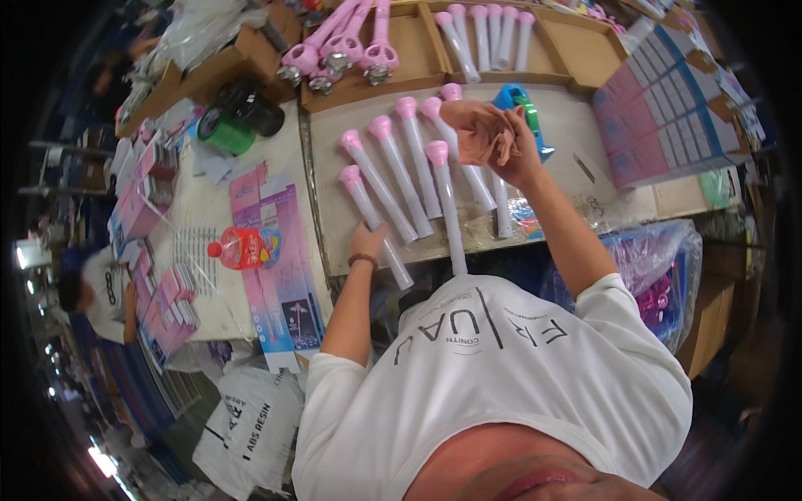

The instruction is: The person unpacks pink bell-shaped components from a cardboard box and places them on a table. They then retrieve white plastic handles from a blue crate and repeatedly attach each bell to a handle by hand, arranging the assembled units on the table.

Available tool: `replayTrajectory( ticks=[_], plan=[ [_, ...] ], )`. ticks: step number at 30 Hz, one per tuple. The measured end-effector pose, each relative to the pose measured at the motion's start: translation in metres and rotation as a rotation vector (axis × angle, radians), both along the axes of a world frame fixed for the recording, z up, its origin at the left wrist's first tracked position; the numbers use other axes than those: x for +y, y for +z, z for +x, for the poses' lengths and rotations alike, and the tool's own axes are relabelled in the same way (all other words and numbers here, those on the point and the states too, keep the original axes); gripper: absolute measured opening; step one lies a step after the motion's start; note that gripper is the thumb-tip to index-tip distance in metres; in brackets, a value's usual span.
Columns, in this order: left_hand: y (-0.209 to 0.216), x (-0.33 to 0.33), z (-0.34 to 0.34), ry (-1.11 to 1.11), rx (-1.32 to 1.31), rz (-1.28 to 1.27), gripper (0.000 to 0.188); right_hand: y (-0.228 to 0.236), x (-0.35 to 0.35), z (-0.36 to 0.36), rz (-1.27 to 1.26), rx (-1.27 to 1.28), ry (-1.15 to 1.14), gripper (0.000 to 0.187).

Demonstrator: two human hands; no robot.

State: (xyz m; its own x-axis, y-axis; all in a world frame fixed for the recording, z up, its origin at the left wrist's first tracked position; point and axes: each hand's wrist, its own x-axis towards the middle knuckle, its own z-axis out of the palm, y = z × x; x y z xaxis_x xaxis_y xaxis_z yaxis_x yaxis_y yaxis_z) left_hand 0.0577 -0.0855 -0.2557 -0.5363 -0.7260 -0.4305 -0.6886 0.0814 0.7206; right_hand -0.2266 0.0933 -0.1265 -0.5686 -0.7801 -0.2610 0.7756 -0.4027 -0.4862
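Observation:
My left hand [368,240] is closed round a translucent white tube with a pink cap [356,190], the leftmost on the table. Its lower end reaches past the table's near edge. In my right hand [520,152] is a crumpled brown cloth [472,132], held above the caps of the tubes to the right. Several more pink-capped tubes [399,171] lie side by side between my hands, partly hidden by the cloth and right arm. One tube [445,200] lies nearer me, its lower end against my shirt.
Behind, cardboard trays [576,58] hold more capped tubes [484,37] and pink wand pieces [347,50]. A blue tape dispenser [541,138] stands beside my right hand. Printed boxes [660,108] are stacked at right. Leftward are a red bottle [242,249] and flat printed cartons [284,275].

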Motion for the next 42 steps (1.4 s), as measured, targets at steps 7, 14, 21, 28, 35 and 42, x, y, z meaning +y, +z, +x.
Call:
replayTrajectory(
  ticks=[7,14,21,28,35,42],
  plan=[
    [0.092,0.019,0.006,-0.139,0.325,0.389,0.032,0.029,0.041,0.035,0.488,0.302,0.001,0.049],
    [0.189,0.064,-0.022,-0.906,-0.061,0.897,0.02,0.08,0.073,0.084,-0.136,1.759,-0.006,0.031],
    [0.197,0.073,-0.049,-1.198,0.21,-0.23,0.027,0.107,0.117,0.097,0.373,1.364,0.175,0.018],
    [0.213,0.063,-0.073,-1.257,0.209,-0.303,0.027,0.11,0.113,0.096,-0.053,0.622,0.043,0.02],
    [0.201,0.124,-0.069,-1.185,0.191,0.611,0.037,0.127,0.099,0.076,-0.218,0.447,0.433,0.021],
    [0.193,0.1,-0.092,-0.797,0.226,0.644,0.027,0.084,0.055,0.082,-0.196,-0.057,0.006,0.045]
  ],
)
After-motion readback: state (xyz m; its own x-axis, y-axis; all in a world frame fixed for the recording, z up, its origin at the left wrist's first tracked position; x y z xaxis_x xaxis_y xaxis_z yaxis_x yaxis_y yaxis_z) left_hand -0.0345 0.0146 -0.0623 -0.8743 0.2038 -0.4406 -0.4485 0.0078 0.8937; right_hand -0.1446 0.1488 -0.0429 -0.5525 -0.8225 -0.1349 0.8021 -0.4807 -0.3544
